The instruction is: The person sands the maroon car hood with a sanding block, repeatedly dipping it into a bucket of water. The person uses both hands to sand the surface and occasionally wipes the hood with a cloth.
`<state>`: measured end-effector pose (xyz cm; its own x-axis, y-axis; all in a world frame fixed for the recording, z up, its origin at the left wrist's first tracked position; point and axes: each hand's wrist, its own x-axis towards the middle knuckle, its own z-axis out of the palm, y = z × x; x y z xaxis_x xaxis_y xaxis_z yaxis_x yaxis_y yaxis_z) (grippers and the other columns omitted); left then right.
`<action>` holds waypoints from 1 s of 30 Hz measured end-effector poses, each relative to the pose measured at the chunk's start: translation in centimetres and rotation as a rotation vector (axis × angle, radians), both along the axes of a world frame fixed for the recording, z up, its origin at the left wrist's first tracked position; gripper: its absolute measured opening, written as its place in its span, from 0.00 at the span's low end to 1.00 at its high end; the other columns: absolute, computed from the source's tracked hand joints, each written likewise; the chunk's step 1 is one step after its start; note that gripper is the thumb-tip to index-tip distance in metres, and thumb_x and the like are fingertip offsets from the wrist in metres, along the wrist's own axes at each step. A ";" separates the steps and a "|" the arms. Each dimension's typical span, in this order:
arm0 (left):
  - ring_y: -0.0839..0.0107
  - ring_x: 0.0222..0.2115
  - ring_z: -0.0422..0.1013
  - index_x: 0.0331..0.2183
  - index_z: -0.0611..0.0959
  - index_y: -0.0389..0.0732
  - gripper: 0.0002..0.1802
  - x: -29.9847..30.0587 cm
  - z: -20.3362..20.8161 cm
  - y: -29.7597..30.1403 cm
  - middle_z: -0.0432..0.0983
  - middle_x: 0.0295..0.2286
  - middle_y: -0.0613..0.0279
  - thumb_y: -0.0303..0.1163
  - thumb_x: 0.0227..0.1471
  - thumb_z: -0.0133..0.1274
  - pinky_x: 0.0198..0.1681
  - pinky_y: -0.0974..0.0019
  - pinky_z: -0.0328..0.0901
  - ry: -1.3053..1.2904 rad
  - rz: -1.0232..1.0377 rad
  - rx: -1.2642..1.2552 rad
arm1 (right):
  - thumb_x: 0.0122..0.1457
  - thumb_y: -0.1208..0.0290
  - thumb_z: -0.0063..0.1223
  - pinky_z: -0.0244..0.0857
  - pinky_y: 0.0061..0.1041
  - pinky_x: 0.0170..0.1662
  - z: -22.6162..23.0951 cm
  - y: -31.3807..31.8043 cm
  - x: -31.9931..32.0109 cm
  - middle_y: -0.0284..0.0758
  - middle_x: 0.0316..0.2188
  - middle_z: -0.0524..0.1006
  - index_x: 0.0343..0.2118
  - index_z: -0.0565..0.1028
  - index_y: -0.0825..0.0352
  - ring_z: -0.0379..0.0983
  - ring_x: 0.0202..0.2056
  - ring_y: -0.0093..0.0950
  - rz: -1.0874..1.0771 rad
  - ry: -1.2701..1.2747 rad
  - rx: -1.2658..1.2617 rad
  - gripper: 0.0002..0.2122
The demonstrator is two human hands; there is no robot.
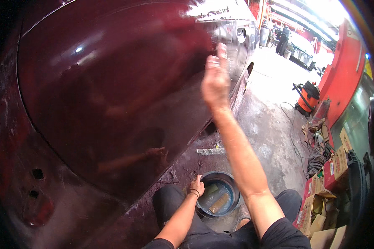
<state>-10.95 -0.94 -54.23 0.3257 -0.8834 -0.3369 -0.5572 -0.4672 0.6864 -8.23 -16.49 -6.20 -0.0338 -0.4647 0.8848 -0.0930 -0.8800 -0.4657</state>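
A dark maroon car panel (112, 95), glossy with some dull patches, fills the left and middle of the view. My right hand (217, 81) is raised at its far right edge, fingers stretched out and slightly blurred. No object shows in that hand, and whether it touches the panel is unclear. Low between my knees, my left hand (197, 186) is closed at the rim of a round dark basin (236, 200). Inside the basin are cloudy water, a tan rectangular block (219, 203) and a greenish piece (212, 189).
A pale flat strip (210, 151) lies on the floor beyond the basin. To the right are cardboard boxes (335, 167), coiled cable (316, 162) and an orange-black shop vacuum (308, 98). Farther back stand a person in dark clothes (283, 40) and another car (301, 54).
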 end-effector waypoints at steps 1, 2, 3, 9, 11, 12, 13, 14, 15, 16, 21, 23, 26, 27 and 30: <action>0.40 0.47 0.79 0.61 0.70 0.57 0.26 0.1 -0.3 0.0 0.81 0.48 0.44 0.41 0.63 0.51 0.50 0.41 0.73 -0.043 0.025 -0.030 | 0.78 0.59 0.38 0.39 0.55 0.75 0.9 2.5 2.0 0.50 0.75 0.56 0.74 0.58 0.65 0.48 0.76 0.48 0.046 0.046 -0.042 0.27; 0.41 0.45 0.80 0.60 0.70 0.57 0.24 0.5 -0.7 0.2 0.82 0.46 0.44 0.40 0.63 0.51 0.47 0.40 0.73 -0.092 0.052 -0.059 | 0.77 0.58 0.39 0.29 0.63 0.74 1.1 4.9 3.6 0.47 0.76 0.53 0.75 0.56 0.64 0.42 0.77 0.49 0.135 0.094 -0.092 0.28; 0.41 0.45 0.80 0.59 0.70 0.57 0.23 1.0 -0.9 0.3 0.82 0.46 0.45 0.40 0.63 0.51 0.47 0.40 0.74 -0.133 0.055 -0.084 | 0.76 0.57 0.42 0.21 0.63 0.74 0.4 6.6 4.9 0.44 0.77 0.51 0.76 0.56 0.62 0.38 0.78 0.48 0.115 0.188 -0.187 0.29; 0.40 0.44 0.80 0.56 0.73 0.55 0.20 1.9 -1.0 1.6 0.82 0.44 0.46 0.39 0.63 0.50 0.45 0.40 0.74 -0.143 0.087 -0.128 | 0.72 0.63 0.42 0.16 0.68 0.72 0.5 0.4 4.2 0.41 0.76 0.54 0.72 0.64 0.58 0.38 0.78 0.48 0.001 0.280 -0.392 0.26; 0.40 0.44 0.79 0.56 0.73 0.53 0.20 -1.1 -0.8 0.5 0.82 0.44 0.46 0.38 0.63 0.50 0.45 0.40 0.74 -0.116 0.071 -0.189 | 0.75 0.69 0.37 0.24 0.64 0.75 1.9 -10.5 2.4 0.44 0.76 0.55 0.65 0.69 0.66 0.39 0.78 0.49 -0.191 0.250 -0.450 0.20; 0.40 0.44 0.79 0.56 0.74 0.53 0.20 -2.0 -1.2 0.2 0.82 0.44 0.45 0.38 0.63 0.50 0.45 0.40 0.74 -0.117 0.071 -0.221 | 0.75 0.70 0.36 0.32 0.52 0.78 3.2 -15.9 1.6 0.47 0.75 0.54 0.67 0.66 0.70 0.39 0.77 0.50 -0.090 0.186 -0.470 0.21; 0.40 0.44 0.79 0.56 0.74 0.52 0.20 -1.2 -1.6 0.4 0.82 0.44 0.45 0.38 0.63 0.50 0.44 0.40 0.74 -0.141 0.093 -0.243 | 0.74 0.70 0.37 0.40 0.45 0.78 4.5 -16.8 2.4 0.51 0.75 0.54 0.67 0.63 0.73 0.40 0.77 0.51 -0.044 0.056 -0.235 0.22; 0.40 0.44 0.79 0.56 0.74 0.51 0.20 -1.4 -1.6 0.5 0.82 0.44 0.45 0.38 0.63 0.51 0.44 0.40 0.73 -0.128 0.092 -0.247 | 0.76 0.65 0.36 0.39 0.45 0.78 5.0 -16.6 2.0 0.51 0.75 0.53 0.70 0.59 0.74 0.41 0.77 0.49 -0.042 0.080 -0.125 0.25; 0.40 0.44 0.79 0.56 0.73 0.51 0.20 -1.9 -1.6 0.5 0.82 0.45 0.45 0.37 0.63 0.51 0.44 0.40 0.73 -0.110 0.088 -0.253 | 0.75 0.62 0.37 0.34 0.48 0.78 4.0 -15.7 2.4 0.51 0.75 0.53 0.72 0.58 0.71 0.41 0.77 0.46 -0.055 0.114 -0.272 0.27; 0.40 0.44 0.79 0.56 0.73 0.51 0.21 -1.0 -1.6 0.8 0.81 0.45 0.45 0.37 0.63 0.51 0.44 0.40 0.73 -0.113 0.095 -0.253 | 0.75 0.59 0.39 0.29 0.51 0.78 2.7 -11.7 3.4 0.49 0.76 0.52 0.73 0.57 0.66 0.41 0.78 0.45 -0.113 0.185 -0.329 0.28; 0.39 0.44 0.78 0.55 0.77 0.47 0.20 0.8 2.1 3.4 0.83 0.43 0.43 0.35 0.62 0.55 0.47 0.41 0.72 -0.134 0.194 -0.157 | 0.71 0.59 0.44 0.12 0.65 0.73 1.0 2.5 3.7 0.37 0.78 0.52 0.75 0.60 0.51 0.36 0.79 0.48 0.137 0.414 -0.355 0.29; 0.39 0.42 0.79 0.55 0.77 0.47 0.21 1.0 1.1 4.5 0.83 0.42 0.43 0.36 0.62 0.55 0.47 0.41 0.72 -0.187 0.233 -0.180 | 0.73 0.63 0.40 0.14 0.67 0.72 2.0 -3.7 3.5 0.42 0.78 0.51 0.72 0.63 0.61 0.36 0.79 0.47 -0.054 0.316 -0.375 0.26; 0.40 0.43 0.79 0.55 0.77 0.46 0.20 -2.6 2.0 2.9 0.83 0.42 0.43 0.37 0.62 0.54 0.48 0.41 0.72 -0.143 0.198 -0.164 | 0.73 0.70 0.37 0.34 0.50 0.77 4.1 -16.9 -0.2 0.49 0.76 0.51 0.69 0.63 0.72 0.41 0.77 0.49 -0.081 0.174 -0.099 0.23; 0.40 0.43 0.79 0.54 0.77 0.46 0.20 -3.7 2.2 2.4 0.83 0.42 0.44 0.36 0.62 0.54 0.48 0.41 0.72 -0.133 0.169 -0.146 | 0.73 0.71 0.36 0.40 0.45 0.78 5.2 -20.2 -1.6 0.50 0.76 0.52 0.69 0.62 0.75 0.42 0.77 0.49 -0.042 0.094 0.059 0.23; 0.40 0.44 0.79 0.54 0.76 0.45 0.20 -1.5 2.2 2.4 0.83 0.43 0.44 0.35 0.61 0.54 0.48 0.41 0.72 -0.166 0.187 -0.124 | 0.73 0.67 0.38 0.33 0.57 0.77 3.9 -8.3 3.2 0.50 0.77 0.50 0.71 0.62 0.70 0.38 0.77 0.52 -0.337 0.242 -0.473 0.26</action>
